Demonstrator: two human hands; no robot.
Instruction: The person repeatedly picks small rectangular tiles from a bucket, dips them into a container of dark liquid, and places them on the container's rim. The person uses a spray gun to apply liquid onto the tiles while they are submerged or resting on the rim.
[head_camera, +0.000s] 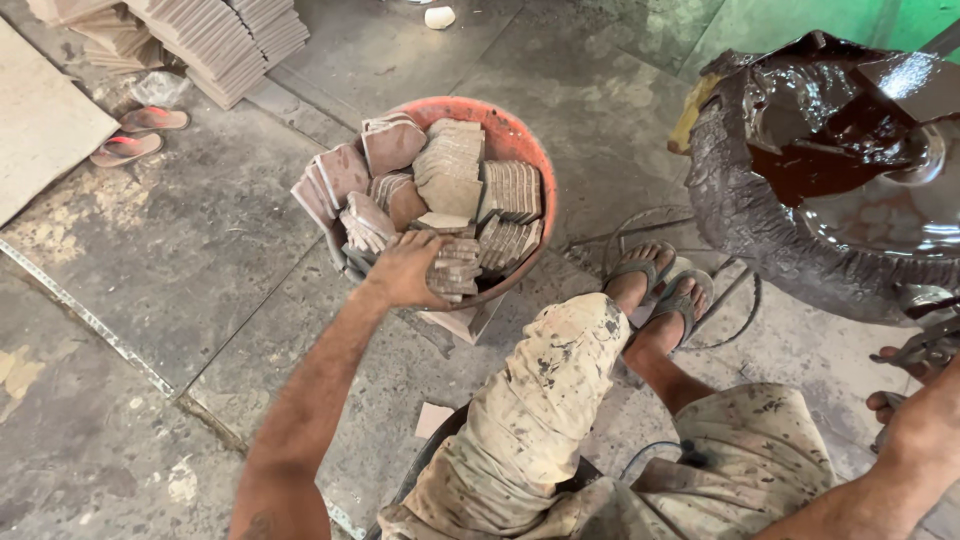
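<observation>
My left hand (405, 270) reaches into an orange basin (520, 135) packed with stacks of brown clay tiles (450, 175). Its fingers close around a small stack of tiles (455, 268) at the basin's near edge. My right hand (915, 385) is at the right edge of the view, beside the rim of a large dark vessel (740, 205) holding glossy brown liquid (830, 165). The fingers curl around a dark wet object that I cannot identify. I sit with my knees bent, in stained shorts (545, 400) and sandals (660, 285).
Piles of stacked tiles (215, 40) stand at the back left beside a flat pale slab (40, 120). A pair of pink sandals (135, 135) lies on the concrete floor. A tile (465, 320) props the basin. A cable (725, 320) loops near my feet.
</observation>
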